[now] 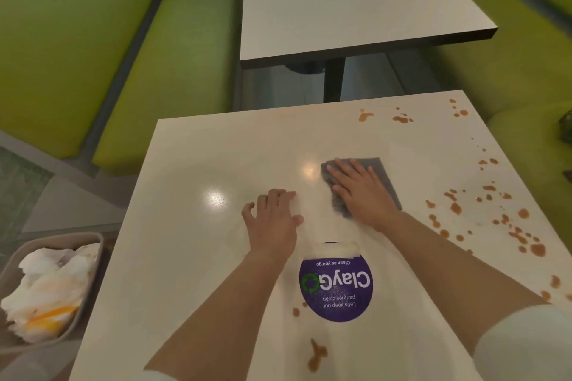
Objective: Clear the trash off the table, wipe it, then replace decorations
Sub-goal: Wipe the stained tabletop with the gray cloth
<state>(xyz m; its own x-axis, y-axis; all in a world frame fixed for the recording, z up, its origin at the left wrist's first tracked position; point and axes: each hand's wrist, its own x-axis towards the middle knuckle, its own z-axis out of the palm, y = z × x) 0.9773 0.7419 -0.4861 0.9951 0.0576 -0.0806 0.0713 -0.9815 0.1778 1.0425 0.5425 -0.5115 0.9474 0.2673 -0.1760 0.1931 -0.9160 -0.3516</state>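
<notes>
one of three stages looks finished, as far as this view shows: no loose trash lies on the glossy white square bench [192,226], and crumpled white paper napkins [46,288], some stained orange, fill a beige plastic bin [98,244] that stands off the bench's edge, well out to the left of the left grip.

wiping is under way. the right hand [359,189] lies flat, fingers straight and together, pressing a grey rectangular cloth [376,168] onto the bench; that grip is spread, not clamped. the cloth sticks out past the fingertips on the far side and beside the palm on the right. the left hand [274,219] rests just left of the right grip, fingers loosely bent with the tips on the surface, holding nothing; i judge it is only steadying.

most of the dirt is left. orange-brown sauce splatters [458,207] scatter thickly to the right of the right grip and on toward the far right corner, and a few more [317,353] lie nearer the body than both grips. the stretch to the left of the left grip shines with ceiling light and looks clean.

a round purple sticker with white lettering [335,284] sits on the bench between the forearms, nearer the body than the grips, its far edge peeling or smeared white.

no decorations show anywhere, so that stage seems untouched. beyond the grips stands another white bench [340,3] flanked by lime-green padded seats [161,71].
</notes>
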